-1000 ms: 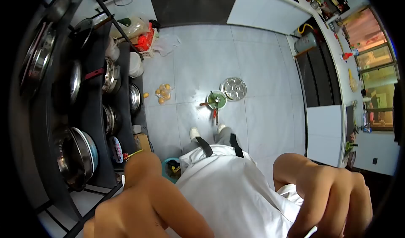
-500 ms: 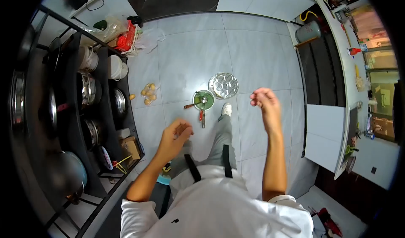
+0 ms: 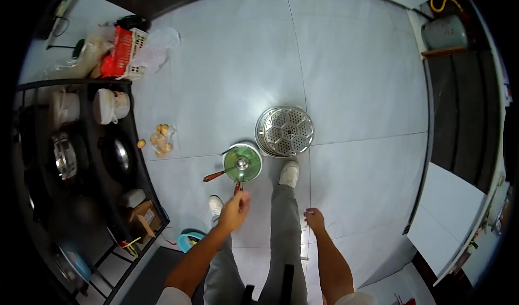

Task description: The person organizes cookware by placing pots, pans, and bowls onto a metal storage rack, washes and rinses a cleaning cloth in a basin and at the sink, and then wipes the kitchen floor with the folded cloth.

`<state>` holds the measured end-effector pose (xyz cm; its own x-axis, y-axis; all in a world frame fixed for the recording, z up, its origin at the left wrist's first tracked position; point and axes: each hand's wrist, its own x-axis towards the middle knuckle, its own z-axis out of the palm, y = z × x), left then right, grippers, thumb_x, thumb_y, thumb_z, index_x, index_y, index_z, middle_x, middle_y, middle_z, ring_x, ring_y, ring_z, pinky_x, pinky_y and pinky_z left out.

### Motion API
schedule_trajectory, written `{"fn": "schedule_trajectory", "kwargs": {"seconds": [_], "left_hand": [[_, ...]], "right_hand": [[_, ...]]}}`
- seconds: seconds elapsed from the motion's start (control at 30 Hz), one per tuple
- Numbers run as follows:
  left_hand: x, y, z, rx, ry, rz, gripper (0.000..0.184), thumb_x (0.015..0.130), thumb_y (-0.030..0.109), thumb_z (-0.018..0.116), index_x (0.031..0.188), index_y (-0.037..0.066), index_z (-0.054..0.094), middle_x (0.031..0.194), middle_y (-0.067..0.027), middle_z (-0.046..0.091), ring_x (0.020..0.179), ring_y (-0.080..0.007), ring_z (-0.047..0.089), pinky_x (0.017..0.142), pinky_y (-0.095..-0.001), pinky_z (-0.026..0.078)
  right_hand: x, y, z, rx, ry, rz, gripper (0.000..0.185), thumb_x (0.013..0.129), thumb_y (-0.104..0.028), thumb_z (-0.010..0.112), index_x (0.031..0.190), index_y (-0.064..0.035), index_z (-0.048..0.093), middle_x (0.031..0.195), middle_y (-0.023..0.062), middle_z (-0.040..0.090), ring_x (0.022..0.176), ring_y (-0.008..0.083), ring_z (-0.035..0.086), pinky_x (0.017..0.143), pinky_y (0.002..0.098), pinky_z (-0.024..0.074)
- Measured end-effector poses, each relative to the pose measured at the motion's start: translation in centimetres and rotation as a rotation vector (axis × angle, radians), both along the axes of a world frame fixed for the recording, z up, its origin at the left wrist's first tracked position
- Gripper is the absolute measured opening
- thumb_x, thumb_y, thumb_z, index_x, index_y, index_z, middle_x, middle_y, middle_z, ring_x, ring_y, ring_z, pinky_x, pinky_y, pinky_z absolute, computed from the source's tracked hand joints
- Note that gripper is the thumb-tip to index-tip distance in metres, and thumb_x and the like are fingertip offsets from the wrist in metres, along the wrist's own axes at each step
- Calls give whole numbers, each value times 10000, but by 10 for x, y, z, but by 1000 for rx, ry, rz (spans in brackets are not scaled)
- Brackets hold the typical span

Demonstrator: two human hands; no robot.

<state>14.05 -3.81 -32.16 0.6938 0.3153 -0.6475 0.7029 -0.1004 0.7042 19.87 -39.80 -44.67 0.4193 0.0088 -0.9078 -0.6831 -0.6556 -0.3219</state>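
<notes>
My left hand is over the floor just below a round light-rimmed container with a green inside, its fingers loosely curled. Utensils lie in the container: a brown wooden handle sticks out to the left, more handles point toward my left hand, and a shiny round metal piece sits in the middle. The hand overlaps the handle ends from above, with no grip visible. My right hand hangs to the right of my leg, fingers partly bent and nothing seen in them. A perforated metal steamer tray stands beside the container.
Left of the container lie a plastic bag of potatoes and one loose potato. A dark shelf rack with pots lines the left side. Red and white baskets stand at upper left, a blue basin near my left foot, and a gas cylinder at upper right.
My view has tilted down and come nearer the floor. Both hands have lowered, the left one closer to the container's handles, and my left foot now shows.
</notes>
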Motion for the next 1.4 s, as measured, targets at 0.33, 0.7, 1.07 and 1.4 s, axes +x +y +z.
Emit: {"fn": "schedule_trajectory", "kwargs": {"seconds": [0.33, 0.7, 1.07, 1.4], "left_hand": [[174, 44, -272, 333, 91, 47, 665, 834, 241, 781, 1343, -21, 441, 1292, -218, 554, 1172, -304, 561, 978, -384, 468], [203, 58, -347, -56, 240, 186, 958, 831, 335, 803, 1481, -108, 255, 1341, -232, 575, 1224, -296, 581, 1046, -360, 456], [231, 53, -324, 34, 130, 222, 593, 849, 215, 786, 1305, -5, 478, 1160, -122, 677, 1056, -203, 642, 938, -330, 488], [246, 37, -138, 153, -53, 30, 459, 910, 250, 728, 1246, 34, 502, 1098, -158, 679, 998, -240, 643, 877, -373, 503]], "right_hand": [[152, 60, -183, 118, -186, -452, 548, 920, -212, 654, 1418, -78, 468, 1001, 97, 649, 827, 136, 612, 664, 278, 520], [217, 135, -222, 68, -244, -150, 683, 913, -383, 653, 1493, -84, 450, 1336, 193, 617, 1190, 274, 607, 996, 329, 447], [198, 156, -196, 323, -44, -781, 535, 924, -129, 651, 1418, -73, 454, 1199, 118, 632, 1003, 195, 643, 770, 324, 558], [185, 116, -18, 240, -212, -619, 400, 968, -207, 615, 1333, -100, 491, 1135, 80, 638, 964, 154, 595, 739, 323, 509]]}}
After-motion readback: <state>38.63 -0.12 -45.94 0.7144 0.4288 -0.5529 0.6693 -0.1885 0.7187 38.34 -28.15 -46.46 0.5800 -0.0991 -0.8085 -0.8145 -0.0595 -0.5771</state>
